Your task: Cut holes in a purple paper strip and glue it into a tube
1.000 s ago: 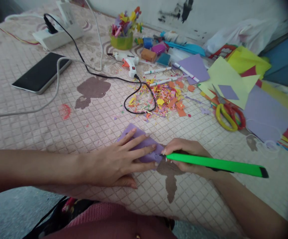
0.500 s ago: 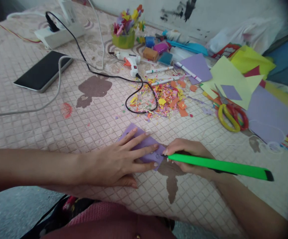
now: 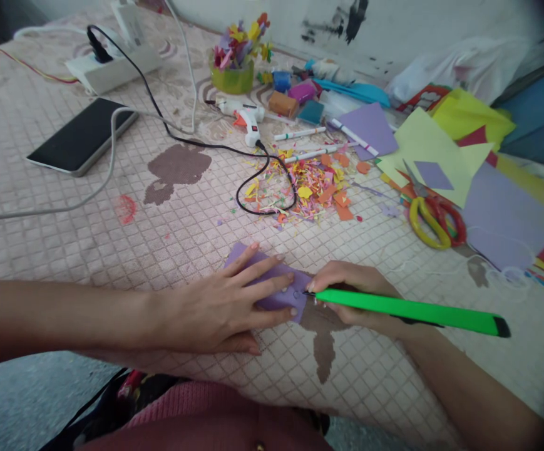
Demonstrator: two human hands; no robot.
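My left hand (image 3: 234, 300) lies flat with spread fingers on a small piece of purple paper (image 3: 302, 304), pressing it to the tablecloth. Small drawn circles show on the paper's right end; much of the rest is under my fingers. At that right end, my right hand (image 3: 351, 285) is closed around a bright green pen (image 3: 407, 307). The pen's dark tip points left and meets the paper beside a circle. Its black-capped rear end sticks out to the right, over my wrist.
Paper scraps (image 3: 316, 188) lie beyond my hands, with a glue gun (image 3: 248, 116) and its looped cord behind. To the right are scissors (image 3: 429, 219) and coloured paper sheets (image 3: 506, 213). A black tablet-like device (image 3: 81, 134) and a power strip (image 3: 112, 69) occupy the left.
The purple paper has turned slightly under my left hand, its upper left corner now lower. The pen's rear end has shifted a little left and up; its tip remains near the circle.
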